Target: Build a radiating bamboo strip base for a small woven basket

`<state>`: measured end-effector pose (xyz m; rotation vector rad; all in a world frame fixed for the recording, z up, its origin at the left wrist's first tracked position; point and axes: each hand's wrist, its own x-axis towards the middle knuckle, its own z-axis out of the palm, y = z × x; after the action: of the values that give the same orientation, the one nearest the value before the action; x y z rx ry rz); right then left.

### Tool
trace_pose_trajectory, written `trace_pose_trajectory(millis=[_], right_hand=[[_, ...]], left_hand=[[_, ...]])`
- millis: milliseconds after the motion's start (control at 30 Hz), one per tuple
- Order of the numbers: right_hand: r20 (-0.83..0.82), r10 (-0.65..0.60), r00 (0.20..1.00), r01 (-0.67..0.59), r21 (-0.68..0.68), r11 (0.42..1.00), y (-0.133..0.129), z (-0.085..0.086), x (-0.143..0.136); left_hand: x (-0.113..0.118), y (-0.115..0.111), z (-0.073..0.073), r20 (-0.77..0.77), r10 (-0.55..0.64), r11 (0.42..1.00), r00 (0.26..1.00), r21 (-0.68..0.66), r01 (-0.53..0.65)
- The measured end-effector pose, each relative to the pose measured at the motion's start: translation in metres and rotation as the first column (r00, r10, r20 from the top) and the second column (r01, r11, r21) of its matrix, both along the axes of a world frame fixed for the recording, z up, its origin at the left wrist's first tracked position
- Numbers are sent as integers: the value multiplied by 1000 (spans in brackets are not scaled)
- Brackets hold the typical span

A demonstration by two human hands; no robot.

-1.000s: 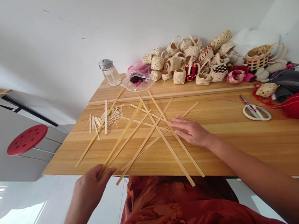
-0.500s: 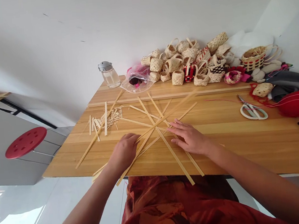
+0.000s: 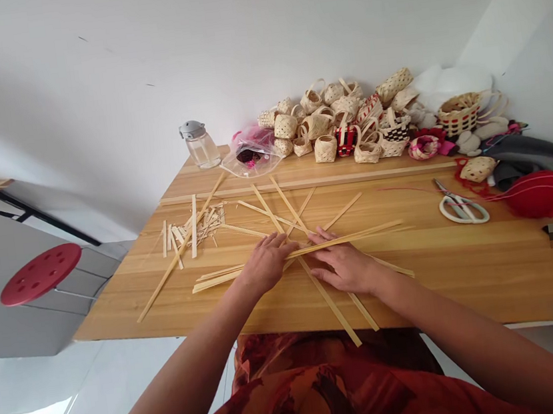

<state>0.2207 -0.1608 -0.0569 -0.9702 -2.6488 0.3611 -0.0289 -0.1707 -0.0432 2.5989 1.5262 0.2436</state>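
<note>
The left hand point(image 3: 268, 262) grips a strip bundle point(image 3: 375, 230), which extends sideways over the right hand point(image 3: 341, 265). The right hand's fingers are extended, resting over the crossed strips point(image 3: 329, 301) on the wooden table point(image 3: 467, 277). Farther back, scissors point(image 3: 463, 207) lie at right, and woven baskets point(image 3: 324, 149) are piled beyond.

Strips point(image 3: 332, 304) are crossing mid-frame on a table point(image 3: 467, 277).
Offcuts point(image 3: 193, 225) are lying left of centre; farther back, in the upper frame, a bottle point(image 3: 203, 150), a bag point(image 3: 264, 163) and baskets point(image 3: 325, 149) are lining up left to right; scissors point(image 3: 464, 211) are lying at right, left of some yarn point(image 3: 552, 193); a stool point(image 3: 40, 273) is standing beside the table at far left.
</note>
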Motion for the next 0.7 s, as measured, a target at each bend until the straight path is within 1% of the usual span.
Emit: trace_pose_trajectory(millis=[100, 200, 433, 600, 700], right_hand=[[1, 15, 1000, -15, 13, 1000, 1, -3, 0], [11, 17, 1000, -17, 27, 999, 1, -3, 1], [81, 10, 997, -11, 17, 1000, -2, 5, -2], [72, 20, 997, -20, -1, 1000, -3, 2, -2], [74, 23, 997, -22, -11, 1000, -4, 1, -2]], left_hand=[[-1, -3, -7, 55, -7, 1000, 998, -24, 9], [-1, -6, -10, 91, 8, 999, 996, -34, -5], [1, -15, -7, 88, 42, 998, 995, -48, -38], [1, -23, -10, 100, 88, 994, 991, -73, -81], [2, -26, -9, 98, 94, 993, 991, -77, -86]])
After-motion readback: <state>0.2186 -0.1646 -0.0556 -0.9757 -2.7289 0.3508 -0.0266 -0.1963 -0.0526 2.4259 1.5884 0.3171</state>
